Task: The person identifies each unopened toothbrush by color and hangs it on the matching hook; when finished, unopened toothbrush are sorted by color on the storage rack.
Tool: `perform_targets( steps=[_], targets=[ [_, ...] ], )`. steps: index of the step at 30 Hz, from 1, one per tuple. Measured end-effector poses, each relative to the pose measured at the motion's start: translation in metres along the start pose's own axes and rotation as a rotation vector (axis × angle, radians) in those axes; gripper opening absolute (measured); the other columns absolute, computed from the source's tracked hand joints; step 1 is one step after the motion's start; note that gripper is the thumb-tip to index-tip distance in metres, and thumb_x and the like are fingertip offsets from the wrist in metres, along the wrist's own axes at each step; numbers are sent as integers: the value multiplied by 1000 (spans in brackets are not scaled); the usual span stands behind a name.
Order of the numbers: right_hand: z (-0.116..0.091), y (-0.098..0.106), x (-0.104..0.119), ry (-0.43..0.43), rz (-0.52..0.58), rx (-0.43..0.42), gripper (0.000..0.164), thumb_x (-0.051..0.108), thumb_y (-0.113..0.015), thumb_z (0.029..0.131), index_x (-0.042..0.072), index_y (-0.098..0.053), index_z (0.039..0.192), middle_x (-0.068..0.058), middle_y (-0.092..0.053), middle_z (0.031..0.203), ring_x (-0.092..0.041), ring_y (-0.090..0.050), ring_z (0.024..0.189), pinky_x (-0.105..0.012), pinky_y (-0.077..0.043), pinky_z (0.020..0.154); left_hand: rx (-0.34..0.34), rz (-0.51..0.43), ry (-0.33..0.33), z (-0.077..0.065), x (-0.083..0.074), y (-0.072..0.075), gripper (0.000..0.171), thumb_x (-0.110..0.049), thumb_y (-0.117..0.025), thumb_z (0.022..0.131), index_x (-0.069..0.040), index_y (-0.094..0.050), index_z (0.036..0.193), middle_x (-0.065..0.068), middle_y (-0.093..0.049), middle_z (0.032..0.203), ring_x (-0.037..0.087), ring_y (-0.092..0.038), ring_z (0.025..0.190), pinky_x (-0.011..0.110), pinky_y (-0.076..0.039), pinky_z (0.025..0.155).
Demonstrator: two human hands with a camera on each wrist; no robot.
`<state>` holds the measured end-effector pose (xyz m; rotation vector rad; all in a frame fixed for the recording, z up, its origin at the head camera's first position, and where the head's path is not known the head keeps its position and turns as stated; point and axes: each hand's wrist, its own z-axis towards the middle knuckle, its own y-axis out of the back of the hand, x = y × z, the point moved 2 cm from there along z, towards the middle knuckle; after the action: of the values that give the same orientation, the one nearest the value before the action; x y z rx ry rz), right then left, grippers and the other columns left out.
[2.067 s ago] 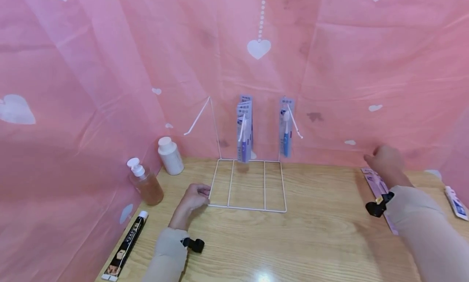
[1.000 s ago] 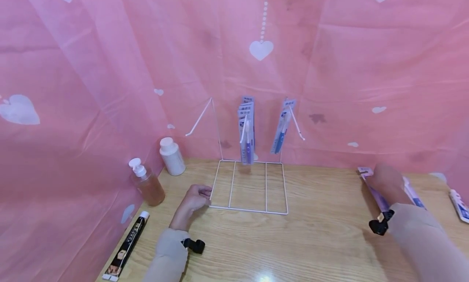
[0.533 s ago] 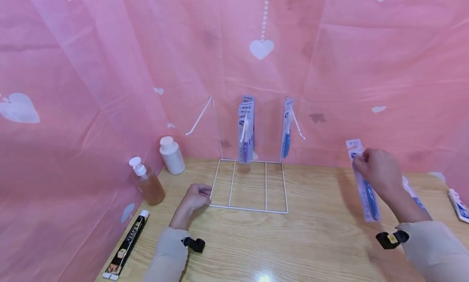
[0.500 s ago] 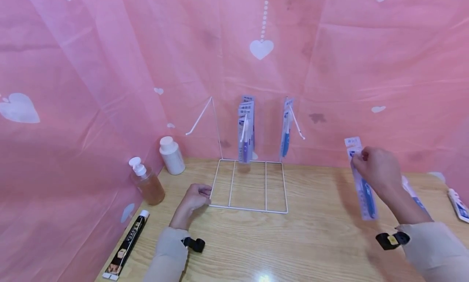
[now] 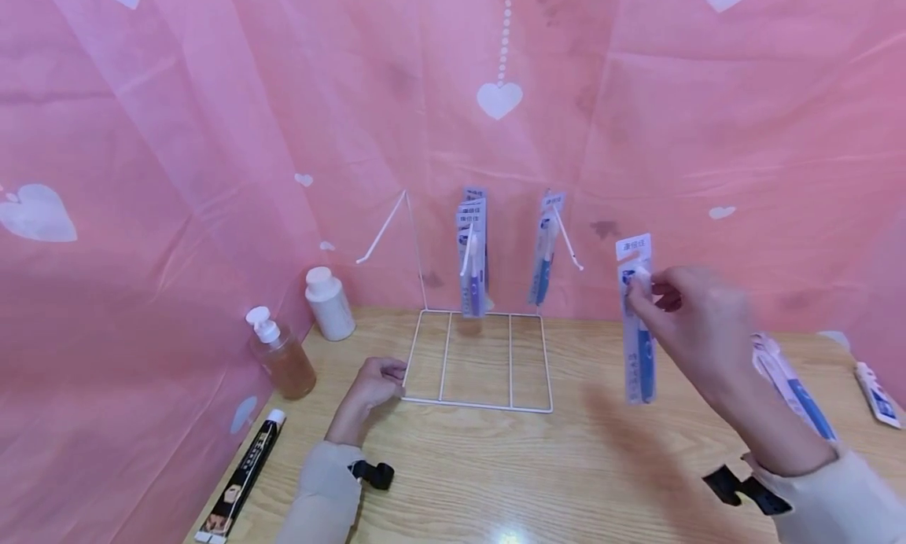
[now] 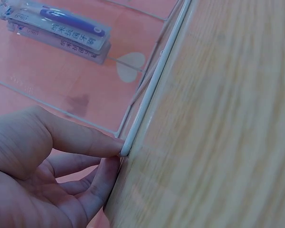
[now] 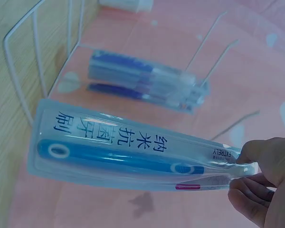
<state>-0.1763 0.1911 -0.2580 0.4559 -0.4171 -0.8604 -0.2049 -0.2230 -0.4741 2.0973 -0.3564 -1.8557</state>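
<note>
1. Head view: Over the last half-second the right hand had brought a blue-handled toothbrush packet leftward, and it hung nearly upright above the table, well apart from the white wire rack. I judged this packet's pick-up done and its carry under way; no hook touched it. The left hand had stayed at the rack's front left corner. Purple-handled packets hung on the middle hook, another blue-handled packet on the right one.
2. Left wrist view: Thumb and forefinger pinched the end of the corner wire, a contact the head view left unclear. The right hand lay outside this view.
3. Right wrist view: Thumb and fingers were clamped on the packet's brush-head end. Large blue characters and "EXTRELY" read clearly here, but the slotted header, plain from the head, was hidden.
</note>
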Motion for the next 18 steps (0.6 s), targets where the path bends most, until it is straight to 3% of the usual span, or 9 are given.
perform_targets(
  steps=[8, 18],
  targets=[
    [4, -3, 29, 58, 58, -10, 13, 8, -79, 78, 0, -70, 82, -10, -67, 73, -21, -63, 59, -9, -42, 57, 8, 6, 7, 0, 2, 0, 48, 20, -68, 64, 10, -67, 111, 13, -63, 92, 23, -59, 84, 31, -53, 74],
    [5, -16, 39, 76, 87, -3, 11, 5, -79, 77, 1, -72, 83, -7, -67, 73, -17, -62, 59, -17, -45, 55, 7, -16, 14, 1, 0, 0, 48, 20, -67, 65, 11, -67, 112, 13, -63, 91, 23, -59, 82, 30, -53, 73]
  ],
)
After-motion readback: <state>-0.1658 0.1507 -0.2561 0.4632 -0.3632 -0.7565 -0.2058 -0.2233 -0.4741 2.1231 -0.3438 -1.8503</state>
